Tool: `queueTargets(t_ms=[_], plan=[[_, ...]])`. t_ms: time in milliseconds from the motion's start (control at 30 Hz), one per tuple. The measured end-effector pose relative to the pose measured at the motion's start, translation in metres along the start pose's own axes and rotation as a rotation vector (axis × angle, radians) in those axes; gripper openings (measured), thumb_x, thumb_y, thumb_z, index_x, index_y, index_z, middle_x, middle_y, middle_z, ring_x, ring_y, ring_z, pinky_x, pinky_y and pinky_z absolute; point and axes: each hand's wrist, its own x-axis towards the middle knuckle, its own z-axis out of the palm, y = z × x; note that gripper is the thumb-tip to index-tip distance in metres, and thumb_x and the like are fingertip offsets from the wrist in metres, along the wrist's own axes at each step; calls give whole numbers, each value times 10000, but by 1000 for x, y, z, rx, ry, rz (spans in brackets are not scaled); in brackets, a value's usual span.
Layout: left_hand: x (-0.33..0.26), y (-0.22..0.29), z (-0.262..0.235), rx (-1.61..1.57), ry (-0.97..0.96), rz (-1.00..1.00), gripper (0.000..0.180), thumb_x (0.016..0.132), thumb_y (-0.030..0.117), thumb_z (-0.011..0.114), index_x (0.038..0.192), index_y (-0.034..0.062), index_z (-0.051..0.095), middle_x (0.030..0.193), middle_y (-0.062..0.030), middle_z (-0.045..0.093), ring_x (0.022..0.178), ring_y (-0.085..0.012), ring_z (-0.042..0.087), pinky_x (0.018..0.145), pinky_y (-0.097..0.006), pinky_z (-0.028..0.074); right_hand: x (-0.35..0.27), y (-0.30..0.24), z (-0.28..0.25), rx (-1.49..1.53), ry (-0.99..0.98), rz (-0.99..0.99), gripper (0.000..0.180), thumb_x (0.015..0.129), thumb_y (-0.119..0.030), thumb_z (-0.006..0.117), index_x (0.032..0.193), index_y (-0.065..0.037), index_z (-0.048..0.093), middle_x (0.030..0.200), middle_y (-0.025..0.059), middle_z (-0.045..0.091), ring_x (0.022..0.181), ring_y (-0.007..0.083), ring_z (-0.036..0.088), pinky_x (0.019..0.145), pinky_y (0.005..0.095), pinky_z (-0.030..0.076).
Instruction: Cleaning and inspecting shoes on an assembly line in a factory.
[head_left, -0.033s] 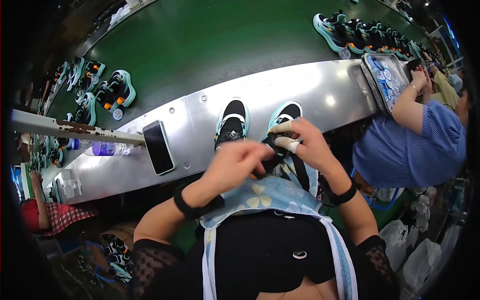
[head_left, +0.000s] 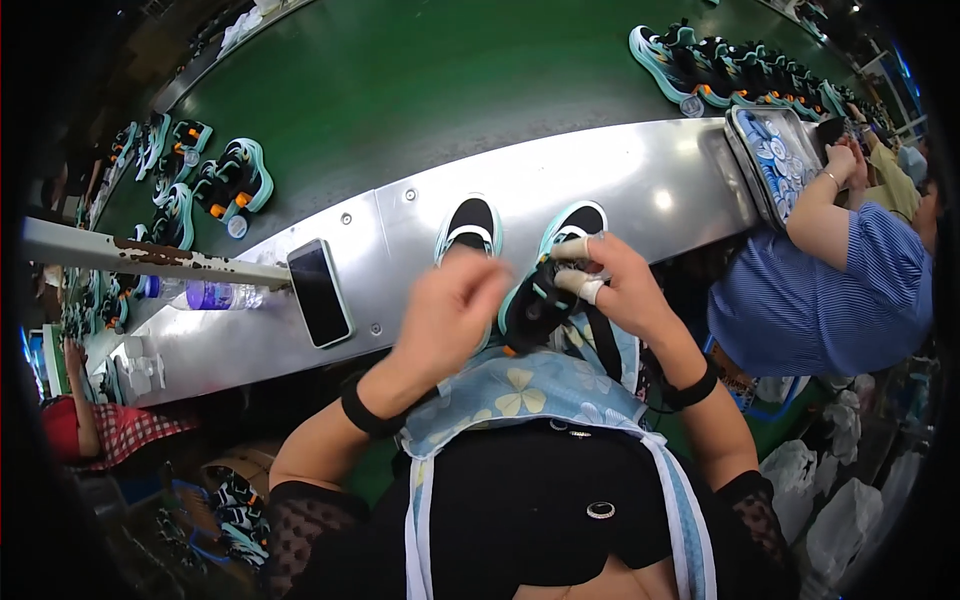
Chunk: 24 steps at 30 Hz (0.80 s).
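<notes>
Shoes at the near edge of the metal ledge [head_left: 540,170], two of them, toes pointing away from the wearer — neither set aside, so I'd call this pair midway.

Right shoe [head_left: 537,300]: the one being worked. Toe over the ledge, heel end back by the floral apron [head_left: 520,390]. Right hand [head_left: 620,290] is on its upper, near the lacing area — thumb and forefinger bent in to a narrow grip, pale finger covers [head_left: 578,284] on the digits. What exactly sits between the pads, lace or upper, I can't tell.

Left shoe [head_left: 471,222]: toe and forefoot show; the back part is behind the left hand [head_left: 450,310]. That hand is blurred, raised, fingers curled; can't tell if it holds anything.

Done so far: both shoes have uppers and soles joined, and they stand together as a pair. Lacing state unreadable on both, too much covered.

Not done, my read: the right shoe isn't released. No round disc visible on either one, though hands could hide it. For comparison, shoes at left [head_left: 245,175] have a disc [head_left: 237,228] beside them on the green surface [head_left: 400,80]; so does the upper-right row [head_left: 740,75]. More discs fill the tray [head_left: 775,165], well apart from both hands.
</notes>
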Motion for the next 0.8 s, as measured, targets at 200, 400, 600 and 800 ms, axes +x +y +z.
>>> queueTargets(t_ms=[200,400,600,800], plan=[[21,-27,-14,242,27,-98,343,820,58,660,1160,34,628,1054,-67,618,957,-152,582,840,-295,463,11,-8,7,-85,9,32,309,788,-216,751,1060,-89,678,861,117,523,774,266,545,719,353,460],[27,-53,-21,-449,-313,-13,447,867,89,647,1303,44,560,1157,-50,612,1054,-130,560,967,-286,438,10,-1,13,-52,37,68,348,785,-228,758,1089,-82,671,918,129,532,826,276,559,766,366,462],[30,-29,-7,236,-175,168,306,843,82,679,1140,46,615,1063,-49,588,997,-133,559,883,-275,453,-12,9,27,-207,215,-88,437,800,-183,745,1203,-62,625,1096,179,552,1027,331,564,922,370,445],[21,-55,-9,-556,-201,-41,303,864,27,625,1166,23,598,1114,-52,586,1067,-140,553,947,-281,440,19,18,17,106,93,-123,371,856,-89,664,1222,-52,614,1162,152,589,1076,289,584,940,341,438]])
